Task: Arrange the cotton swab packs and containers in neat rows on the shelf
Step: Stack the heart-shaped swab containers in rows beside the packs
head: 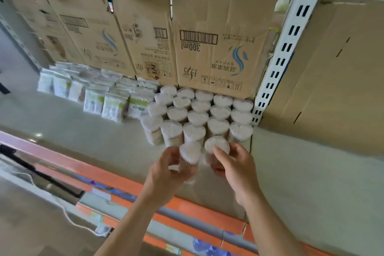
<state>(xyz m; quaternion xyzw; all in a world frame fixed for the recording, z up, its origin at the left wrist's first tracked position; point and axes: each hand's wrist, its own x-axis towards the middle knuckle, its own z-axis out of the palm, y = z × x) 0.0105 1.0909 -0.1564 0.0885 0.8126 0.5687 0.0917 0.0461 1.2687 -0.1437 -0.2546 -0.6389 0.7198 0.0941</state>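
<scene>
Several clear round containers of cotton swabs (199, 117) stand in tight rows at the back right of the pale shelf (87, 135). My left hand (166, 172) grips one container (190, 154) at the front of the block. My right hand (232, 164) grips another container (217, 144) just beside it, fingers over its top edge. Both stand on the shelf in front of the rows. Flat cotton swab packs (93, 93) in white and green stand in rows to the left.
Flattened cardboard boxes (218, 43) line the back of the shelf. A white slotted upright (284, 52) bounds the block on the right. The shelf front has an orange price rail (187, 206). A white cord (68, 214) hangs below at left.
</scene>
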